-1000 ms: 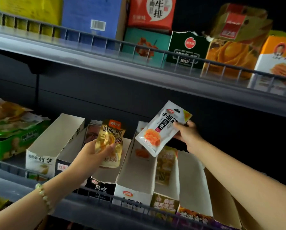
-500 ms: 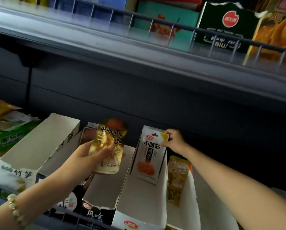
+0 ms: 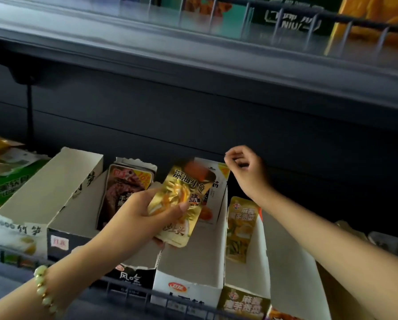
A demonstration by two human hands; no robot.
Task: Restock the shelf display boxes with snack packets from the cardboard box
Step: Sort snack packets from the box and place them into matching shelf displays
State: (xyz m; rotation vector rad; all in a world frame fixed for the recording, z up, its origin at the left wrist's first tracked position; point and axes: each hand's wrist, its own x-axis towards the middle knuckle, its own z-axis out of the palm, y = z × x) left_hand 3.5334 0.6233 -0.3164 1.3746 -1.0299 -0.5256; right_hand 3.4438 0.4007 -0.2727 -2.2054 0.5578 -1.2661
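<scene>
Half-hidden white packet (image 3: pixel 216 192) behind gold packet (image 3: pixel 181 188)

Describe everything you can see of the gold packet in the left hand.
The gold packet is a flat, shiny, foil-looking pouch with Chinese lettering near its top and yellow-orange food art in the middle. It looks sealed, with its top leaning right. The left hand grips it, thumb across the front, above the display boxes, partly hiding a white packet behind it.
</scene>
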